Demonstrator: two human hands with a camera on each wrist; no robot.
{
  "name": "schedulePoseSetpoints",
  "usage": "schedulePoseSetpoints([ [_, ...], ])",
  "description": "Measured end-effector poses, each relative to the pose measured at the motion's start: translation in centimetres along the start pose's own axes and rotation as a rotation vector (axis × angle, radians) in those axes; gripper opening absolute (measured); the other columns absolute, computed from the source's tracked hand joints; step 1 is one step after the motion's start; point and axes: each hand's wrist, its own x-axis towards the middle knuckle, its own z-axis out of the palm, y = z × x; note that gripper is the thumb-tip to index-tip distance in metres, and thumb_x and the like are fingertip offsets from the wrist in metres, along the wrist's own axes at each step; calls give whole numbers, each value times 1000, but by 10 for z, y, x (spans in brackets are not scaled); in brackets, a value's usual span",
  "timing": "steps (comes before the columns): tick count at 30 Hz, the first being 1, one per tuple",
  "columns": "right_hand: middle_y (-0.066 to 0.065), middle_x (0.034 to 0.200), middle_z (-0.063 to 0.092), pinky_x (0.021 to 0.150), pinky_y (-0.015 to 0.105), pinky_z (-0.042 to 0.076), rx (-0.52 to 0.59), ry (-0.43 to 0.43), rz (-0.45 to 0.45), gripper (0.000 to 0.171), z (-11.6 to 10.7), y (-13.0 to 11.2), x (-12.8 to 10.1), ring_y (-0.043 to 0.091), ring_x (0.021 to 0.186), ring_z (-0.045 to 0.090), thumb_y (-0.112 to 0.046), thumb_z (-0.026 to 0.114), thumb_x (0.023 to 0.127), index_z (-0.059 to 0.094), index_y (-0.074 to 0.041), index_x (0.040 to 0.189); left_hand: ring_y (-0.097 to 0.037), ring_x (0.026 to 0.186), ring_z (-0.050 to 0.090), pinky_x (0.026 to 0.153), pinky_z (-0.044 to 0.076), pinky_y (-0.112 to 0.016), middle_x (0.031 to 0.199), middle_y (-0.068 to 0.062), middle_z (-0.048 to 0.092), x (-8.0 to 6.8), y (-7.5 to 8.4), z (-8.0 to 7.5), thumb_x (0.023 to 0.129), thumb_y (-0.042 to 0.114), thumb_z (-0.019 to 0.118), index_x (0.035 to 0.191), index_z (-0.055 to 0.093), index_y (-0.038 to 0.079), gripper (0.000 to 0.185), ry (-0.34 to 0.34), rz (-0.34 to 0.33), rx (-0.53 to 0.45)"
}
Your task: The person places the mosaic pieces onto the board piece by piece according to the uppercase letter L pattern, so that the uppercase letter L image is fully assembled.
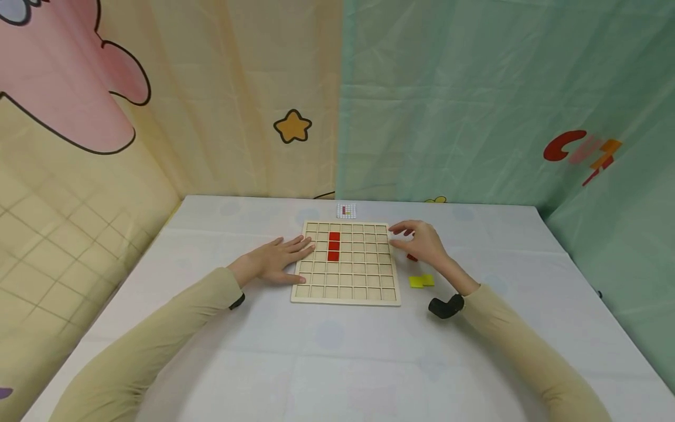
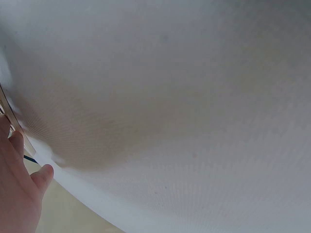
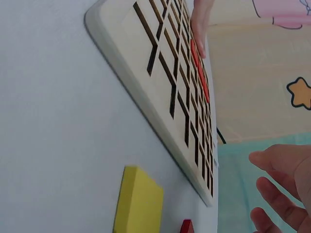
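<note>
Left hand [image 1: 276, 259] lies spread over the left edge of the board [image 1: 360, 292]; the right hand [image 1: 426, 243] curves by its right edge, gripping nothing I can see. A bump could skew the board, near the far edge of the table [image 1: 327, 357], jogging its red tiles [image 1: 334, 246]. Patterned curtains [image 1: 448, 105] enclose the pale table.

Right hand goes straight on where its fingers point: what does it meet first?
Probably the board, at its right rim near the far corner. Height is unclear, so the right hand might pass just above it.
</note>
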Motion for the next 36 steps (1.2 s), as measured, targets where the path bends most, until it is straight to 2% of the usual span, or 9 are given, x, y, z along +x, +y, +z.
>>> schedulePoseSetpoints([
  [5,14,103,72,79,41,52,-21,-3,60,30,-12,15,-9,29,91,63,-17,75,83,72,-5,109,-25,151,5,118,11,-58,164,-3,5,0,0,1,91,66,43,156,9,20,86,-3,0,-5],
  [12,16,105,71,78,33,47,16,-42,168,32,-19,36,-23,29,94,60,-20,72,85,70,-4,112,-25,151,6,118,11,-59,164,-3,6,-1,2,-1,92,65,44,156,10,20,85,-1,-1,-10],
  [19,15,98,72,72,28,46,5,-78,215,33,-19,52,-35,24,85,58,-21,74,83,70,-4,110,-25,151,4,118,10,-59,164,-3,4,0,0,1,91,66,43,156,8,21,86,-8,-5,-15],
  [28,11,96,73,67,26,41,-62,-100,261,37,-15,53,-40,22,82,55,-28,75,81,71,-5,110,-25,151,4,118,11,-59,164,-3,5,1,0,2,91,67,42,156,9,21,86,-1,-2,-10],
  [36,11,96,73,63,26,40,-89,-114,270,38,-15,48,-40,20,79,53,-28,76,80,72,-5,109,-26,151,5,117,11,-59,164,-3,5,0,0,1,91,66,43,156,9,21,86,2,0,-9],
])
